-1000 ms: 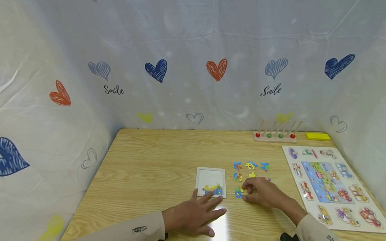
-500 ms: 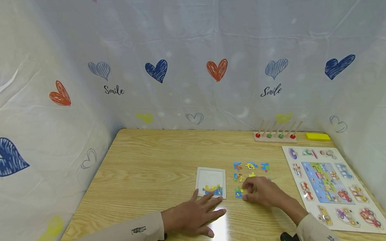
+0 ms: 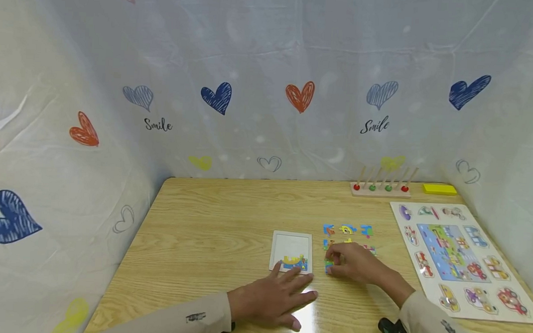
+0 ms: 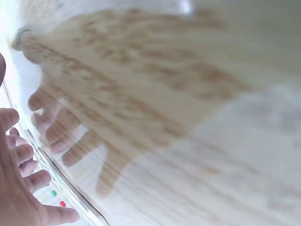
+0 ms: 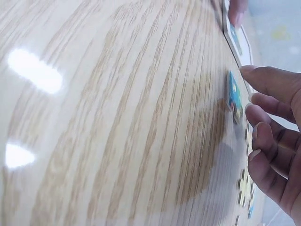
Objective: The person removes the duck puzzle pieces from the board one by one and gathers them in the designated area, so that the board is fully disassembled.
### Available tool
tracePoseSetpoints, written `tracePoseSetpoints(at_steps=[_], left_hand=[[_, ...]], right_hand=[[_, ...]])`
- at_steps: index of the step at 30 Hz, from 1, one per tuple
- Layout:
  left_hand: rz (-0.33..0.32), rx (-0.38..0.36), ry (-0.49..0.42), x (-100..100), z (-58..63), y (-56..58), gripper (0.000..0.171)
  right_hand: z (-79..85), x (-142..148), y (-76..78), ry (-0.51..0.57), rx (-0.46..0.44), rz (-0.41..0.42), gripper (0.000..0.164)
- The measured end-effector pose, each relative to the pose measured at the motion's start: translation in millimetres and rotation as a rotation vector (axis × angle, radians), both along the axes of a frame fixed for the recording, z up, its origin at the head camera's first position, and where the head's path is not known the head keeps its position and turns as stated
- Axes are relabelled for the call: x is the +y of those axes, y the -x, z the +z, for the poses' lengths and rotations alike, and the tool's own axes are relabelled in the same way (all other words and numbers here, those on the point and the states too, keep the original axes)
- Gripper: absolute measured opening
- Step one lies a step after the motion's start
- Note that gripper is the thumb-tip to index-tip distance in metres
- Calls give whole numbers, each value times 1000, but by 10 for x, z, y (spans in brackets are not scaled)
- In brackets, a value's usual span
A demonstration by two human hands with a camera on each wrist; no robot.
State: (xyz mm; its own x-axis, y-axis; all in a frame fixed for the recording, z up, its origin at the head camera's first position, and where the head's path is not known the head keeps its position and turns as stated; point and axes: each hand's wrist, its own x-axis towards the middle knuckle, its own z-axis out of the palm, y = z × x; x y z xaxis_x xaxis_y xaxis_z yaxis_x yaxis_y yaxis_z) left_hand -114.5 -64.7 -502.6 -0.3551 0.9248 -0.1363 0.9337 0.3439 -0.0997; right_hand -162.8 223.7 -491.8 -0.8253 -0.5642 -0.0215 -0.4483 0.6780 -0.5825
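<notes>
My left hand (image 3: 272,298) lies with fingers spread at the near edge of a white puzzle tray (image 3: 291,234), its fingertips reaching onto the rim. Joined blue and yellow jigsaw pieces (image 3: 295,261) fill the tray's lower right corner. To the right, my right hand (image 3: 354,263) bends low over a blue and green jigsaw piece (image 5: 233,92), which lies flat on the table. The right wrist view has the thumb and loosely curved fingers around that piece, with a gap between them. Behind the hand sit more loose pieces (image 3: 347,229), some partly hidden by it.
A large white peg puzzle board (image 3: 406,254) with vehicle pictures occupies the table's right side. At the back right stand a wooden peg rack (image 3: 380,190) with red and green beads and a yellow block (image 3: 439,189). Wood tabletop (image 3: 209,219) extends left of the tray.
My right hand has shifted left, from beside the blue and green jigsaw piece to over it, covering most of it. The left hand has moved slightly right; the tray stays put.
</notes>
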Motion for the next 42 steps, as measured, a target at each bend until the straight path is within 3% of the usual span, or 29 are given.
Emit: tracePoseSetpoints(at_steps=[14,28,42], left_hand=[[59,-113,55,52,102,-18,72],[40,-86,84,59,80,-10,74],[18,-59,62,50,64,-4,73]], right_hand=[[-12,-202,62,-18,-5,21,22],[-23,-288,117,-55,-28,24,21],[106,-490,289,-34,-39,80,21]])
